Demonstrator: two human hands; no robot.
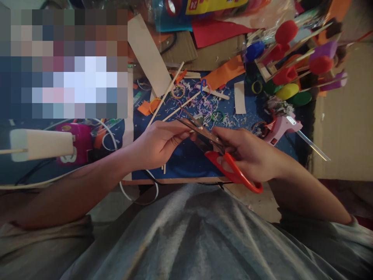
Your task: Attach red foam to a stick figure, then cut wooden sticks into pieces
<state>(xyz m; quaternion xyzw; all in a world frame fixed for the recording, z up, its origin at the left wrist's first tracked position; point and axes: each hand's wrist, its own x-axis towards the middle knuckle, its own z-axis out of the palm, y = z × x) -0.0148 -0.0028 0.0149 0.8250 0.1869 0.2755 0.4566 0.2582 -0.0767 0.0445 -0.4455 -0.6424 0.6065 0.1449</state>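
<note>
My left hand [159, 142] is closed, with thumb and fingers pinching a thin pale stick whose small tip [200, 128] shows at the scissor blades. Most of that stick is hidden by the fingers. My right hand [250, 149] grips scissors with red-orange handles [243, 179]. Their blades point up and left, parted around the fingertips of my left hand. Just beyond my left hand, a long thin wooden stick [166, 93] and a second stick [186, 103] slant over the blue table surface. I cannot tell whether my left hand touches these.
Paper shreds and coloured rings [218, 116] litter the blue table [186, 163]. At right lie a pink glue gun [281, 130] and several foam-topped sticks [320, 64]. A white adapter [42, 144] sits in a magenta power socket [83, 136] at left, with cables. Cardboard strips [150, 54] lie behind.
</note>
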